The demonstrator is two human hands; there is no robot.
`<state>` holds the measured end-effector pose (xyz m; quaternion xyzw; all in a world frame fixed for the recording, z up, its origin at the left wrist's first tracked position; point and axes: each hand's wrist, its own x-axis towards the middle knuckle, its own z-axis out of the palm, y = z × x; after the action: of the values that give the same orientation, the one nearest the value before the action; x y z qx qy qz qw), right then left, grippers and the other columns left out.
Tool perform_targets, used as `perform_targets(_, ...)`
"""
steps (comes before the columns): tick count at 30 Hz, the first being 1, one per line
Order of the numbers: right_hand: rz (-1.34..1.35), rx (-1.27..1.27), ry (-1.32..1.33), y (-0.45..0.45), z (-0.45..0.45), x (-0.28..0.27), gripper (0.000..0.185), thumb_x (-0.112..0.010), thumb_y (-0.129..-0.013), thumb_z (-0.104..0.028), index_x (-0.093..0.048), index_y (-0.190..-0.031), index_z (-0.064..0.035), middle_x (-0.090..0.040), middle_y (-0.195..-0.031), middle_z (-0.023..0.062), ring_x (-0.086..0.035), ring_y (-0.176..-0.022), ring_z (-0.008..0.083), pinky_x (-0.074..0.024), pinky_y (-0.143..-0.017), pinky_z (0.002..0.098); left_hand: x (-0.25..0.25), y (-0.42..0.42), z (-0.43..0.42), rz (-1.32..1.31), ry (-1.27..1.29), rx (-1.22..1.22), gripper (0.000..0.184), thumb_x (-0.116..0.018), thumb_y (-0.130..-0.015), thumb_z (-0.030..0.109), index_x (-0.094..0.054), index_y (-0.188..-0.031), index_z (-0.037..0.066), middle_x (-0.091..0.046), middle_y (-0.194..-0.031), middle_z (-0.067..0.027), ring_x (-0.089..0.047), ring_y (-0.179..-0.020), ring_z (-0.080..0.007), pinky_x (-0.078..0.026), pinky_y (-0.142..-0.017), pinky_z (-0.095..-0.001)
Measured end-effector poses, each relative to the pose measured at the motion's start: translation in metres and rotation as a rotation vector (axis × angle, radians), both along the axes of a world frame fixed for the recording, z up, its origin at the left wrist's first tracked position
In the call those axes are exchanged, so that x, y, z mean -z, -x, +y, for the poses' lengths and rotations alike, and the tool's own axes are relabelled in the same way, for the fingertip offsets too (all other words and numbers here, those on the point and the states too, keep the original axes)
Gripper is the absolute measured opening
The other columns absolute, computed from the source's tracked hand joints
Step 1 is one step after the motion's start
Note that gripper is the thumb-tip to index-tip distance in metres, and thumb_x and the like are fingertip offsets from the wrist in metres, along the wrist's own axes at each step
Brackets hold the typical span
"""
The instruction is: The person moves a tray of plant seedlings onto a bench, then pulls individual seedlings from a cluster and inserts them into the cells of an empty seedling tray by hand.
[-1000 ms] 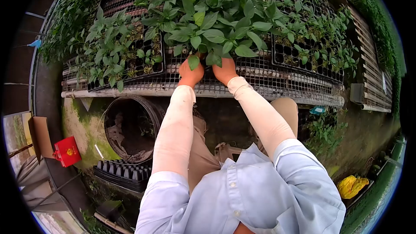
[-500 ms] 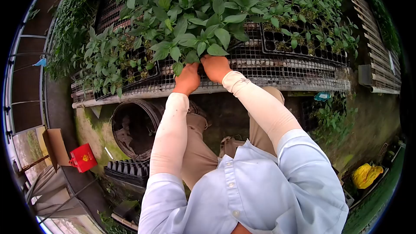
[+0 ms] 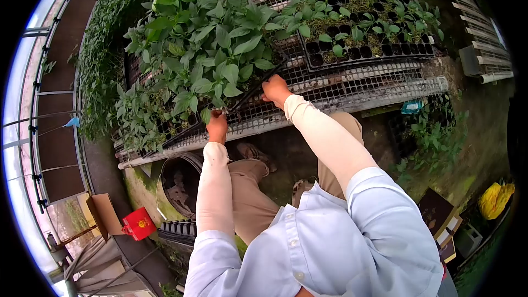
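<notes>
Tall leafy seedlings (image 3: 220,49) crowd a black seedling tray (image 3: 257,89), whose near edge runs slantwise across the wire mesh bench (image 3: 352,80). At the near left end of that edge, my left hand (image 3: 218,127) is closed, its fingertips pinching the tray rim under overhanging leaves. My right hand (image 3: 276,91) is farther right, just beside the same edge and over the mesh. Its fingers are curled together; what they hold, if anything, is hidden. Leaves cover most of the tray.
Another cell tray (image 3: 385,50) with smaller seedlings lies to the right, and more seedlings (image 3: 135,118) stand on the left. Below the bench are a round black tub (image 3: 181,184), stacked black trays (image 3: 179,230), a red box (image 3: 139,223) and a yellow bag (image 3: 496,200).
My hands, close together before, are now apart: the left nearer my body, the right farther right. The tall seedlings sit farther left and the tray edge shows. The view has also turned.
</notes>
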<state>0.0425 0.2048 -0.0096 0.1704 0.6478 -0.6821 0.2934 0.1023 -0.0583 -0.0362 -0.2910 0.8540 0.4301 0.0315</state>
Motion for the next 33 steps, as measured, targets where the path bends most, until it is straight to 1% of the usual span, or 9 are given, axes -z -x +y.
perform_targets(2, 0.067, 0.394, -0.016, 0.014, -0.020, 0.048, 0.031, -0.060, -0.094, -0.014, -0.054, -0.106, 0.0135, -0.064, -0.104, 0.0264, -0.068, -0.093, 0.0286, -0.0539, -0.074, 0.0376, -0.021, 0.003, 0.004, -0.195, -0.577, -0.105, 0.030, -0.056, -0.092, 0.011, -0.057, -0.123, 0.009, -0.061, -0.090, -0.0036, -0.056, -0.079, -0.0149, -0.048, -0.072, -0.0366)
perform_targets(4, -0.018, 0.390, 0.153, 0.003, -0.001, -0.007, 0.034, -0.061, -0.094, -0.013, -0.049, -0.117, 0.0094, -0.058, -0.116, 0.0262, -0.065, -0.089, 0.0248, -0.0518, -0.071, 0.0352, -0.032, 0.005, 0.014, -0.187, -0.697, -0.160, 0.027, -0.055, -0.096, 0.013, -0.055, -0.123, 0.011, -0.054, -0.083, -0.0006, -0.053, -0.074, -0.0161, -0.047, -0.072, -0.0375)
perform_targets(7, -0.084, 0.594, 0.341, 0.007, -0.007, -0.015, 0.024, -0.061, -0.096, -0.017, -0.046, -0.109, -0.0032, -0.057, -0.100, 0.0095, -0.057, -0.074, 0.0152, -0.0479, -0.061, 0.0309, -0.043, 0.008, 0.015, -0.078, -0.898, -0.387, 0.016, -0.053, -0.098, 0.012, -0.054, -0.114, 0.012, -0.056, -0.088, -0.0042, -0.057, -0.078, -0.0212, -0.052, -0.072, -0.0413)
perform_targets(11, 0.092, 0.555, 0.301, 0.019, -0.022, -0.007, 0.020, -0.065, -0.094, -0.017, -0.050, -0.099, -0.0050, -0.059, -0.085, 0.0043, -0.056, -0.066, 0.0130, -0.0467, -0.057, 0.0287, -0.061, 0.012, 0.019, 0.002, -0.988, -0.368, 0.009, -0.053, -0.100, 0.015, -0.054, -0.098, 0.006, -0.058, -0.084, -0.0089, -0.058, -0.078, -0.0222, -0.053, -0.069, -0.0387)
perform_targets(14, 0.175, 0.560, 0.416, 0.021, -0.022, -0.037, 0.020, -0.068, -0.089, -0.012, -0.053, -0.091, 0.0015, -0.060, -0.080, 0.0089, -0.059, -0.062, 0.0149, -0.0492, -0.058, 0.0316, -0.065, 0.014, 0.011, 0.041, -1.114, -0.450, 0.011, -0.053, -0.100, 0.016, -0.053, -0.094, 0.006, -0.058, -0.079, -0.0083, -0.056, -0.075, -0.0207, -0.050, -0.065, -0.0362)
perform_targets(22, 0.305, 0.514, 0.366, 0.015, -0.042, -0.058, 0.018, -0.067, -0.091, -0.015, -0.058, -0.089, 0.0004, -0.063, -0.072, 0.0057, -0.060, -0.060, 0.0135, -0.0487, -0.058, 0.0303, -0.082, 0.008, 0.002, 0.086, -1.157, -0.460, 0.015, -0.055, -0.097, 0.017, -0.049, -0.086, 0.008, -0.046, -0.071, -0.0036, -0.047, -0.068, -0.0177, -0.044, -0.062, -0.0321)
perform_targets(28, 0.138, 0.408, 0.481, -0.034, -0.057, -0.065, 0.014, -0.061, -0.097, -0.017, -0.056, -0.097, -0.0033, -0.061, -0.078, 0.0006, -0.058, -0.061, 0.0084, -0.0446, -0.053, 0.0243, -0.057, 0.000, -0.027, 0.102, -1.060, -0.638, 0.010, -0.054, -0.097, 0.016, -0.051, -0.089, 0.010, -0.047, -0.077, -0.0032, -0.043, -0.066, -0.0168, -0.042, -0.057, -0.0340)
perform_targets(31, 0.061, 0.370, 0.507, -0.056, -0.067, -0.053, 0.018, -0.060, -0.098, -0.020, -0.057, -0.099, -0.0027, -0.062, -0.079, 0.0015, -0.059, -0.060, 0.0091, -0.0456, -0.052, 0.0255, -0.050, -0.010, -0.037, 0.005, -0.922, -0.631, 0.009, -0.053, -0.099, 0.017, -0.053, -0.096, 0.009, -0.052, -0.085, -0.0057, -0.045, -0.068, -0.0184, -0.045, -0.058, -0.0349)
perform_targets(33, 0.026, 0.321, 0.499, -0.070, -0.066, -0.050, 0.020, -0.059, -0.098, -0.021, -0.057, -0.099, -0.0017, -0.062, -0.079, 0.0024, -0.061, -0.061, 0.0102, -0.0462, -0.053, 0.0267, -0.042, -0.018, -0.047, -0.024, -0.908, -0.579, 0.018, -0.049, -0.100, 0.017, -0.053, -0.117, 0.012, -0.056, -0.095, -0.0081, -0.050, -0.072, -0.0209, -0.048, -0.060, -0.0361)
